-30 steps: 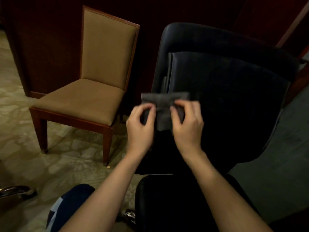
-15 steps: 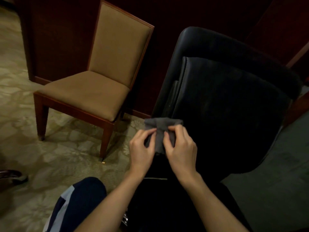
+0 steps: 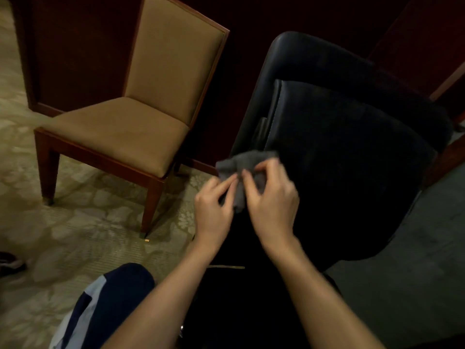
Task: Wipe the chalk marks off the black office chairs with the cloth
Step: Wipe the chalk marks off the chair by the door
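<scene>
Near the middle of the view, both hands hold a small grey cloth [image 3: 245, 170] in the air in front of the black office chair [image 3: 339, 152]. The left hand [image 3: 214, 210] pinches the cloth's lower left part between thumb and curled fingers; the right hand [image 3: 273, 197] pinches it just beside, thumb and forefinger closed on the fabric, the other fingers bent above. The cloth is bunched, its upper edge spread towards the chair's left side and a fold hanging down between the two hands. Motion blur softens the fingers and the cloth. The black chair fills the right half, its padded back tilted and dark; no chalk mark can be made out on it in this light. Left of it stands a tan upholstered chair [image 3: 141, 122] with a reddish wooden frame, on a pale patterned carpet [image 3: 75, 235]. A tiny light scrap [image 3: 146, 240] lies on the carpet by that chair's near leg. At the near edge, a knee in dark blue and light fabric [image 3: 108, 298] shows.
</scene>
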The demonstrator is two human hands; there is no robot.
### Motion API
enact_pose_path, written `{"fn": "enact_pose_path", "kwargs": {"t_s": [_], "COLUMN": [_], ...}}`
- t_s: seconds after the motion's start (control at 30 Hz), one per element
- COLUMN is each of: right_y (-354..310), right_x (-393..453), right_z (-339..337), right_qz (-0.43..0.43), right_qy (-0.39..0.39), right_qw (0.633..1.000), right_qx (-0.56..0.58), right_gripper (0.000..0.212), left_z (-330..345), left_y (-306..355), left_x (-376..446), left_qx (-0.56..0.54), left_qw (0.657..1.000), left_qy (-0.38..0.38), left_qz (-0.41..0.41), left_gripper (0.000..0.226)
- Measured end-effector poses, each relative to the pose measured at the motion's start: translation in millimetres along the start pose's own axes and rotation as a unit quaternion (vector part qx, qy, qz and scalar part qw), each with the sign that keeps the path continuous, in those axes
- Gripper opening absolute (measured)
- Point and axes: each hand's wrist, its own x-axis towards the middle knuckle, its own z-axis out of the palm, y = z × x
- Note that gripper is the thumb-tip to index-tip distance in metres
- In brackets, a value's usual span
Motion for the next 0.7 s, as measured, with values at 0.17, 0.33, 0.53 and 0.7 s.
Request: {"fn": "enact_pose_path", "kwargs": {"t_s": [0.17,0.33,0.53,0.7], "right_y": [1,-10,-13,6], "right_x": [-48,47,119,54], "right_z": [10,-21,-48,-15], "right_qz": [-0.056,-0.049,-0.03,-0.009], "right_qy": [-0.061,0.055,0.07,0.053], "right_qw": [0.994,0.997,0.997,0.999], "right_qx": [-0.074,-0.034,-0.012,-0.002], "right_gripper": [0.011,0.018,0.017,0.012], "left_z": [-15,2,19,15], "left_y": [-27,26,65,32], "left_x": [-42,53,115,69], "left_qx": [0.014,-0.023,0.017,-0.003], "left_qw": [0.997,0.998,0.998,1.0], "left_qy": [-0.053,-0.027,-0.013,-0.001], "left_qz": [-0.063,0.042,0.065,0.003], "left_gripper": [0.023,0.031,0.034,0.03]}}
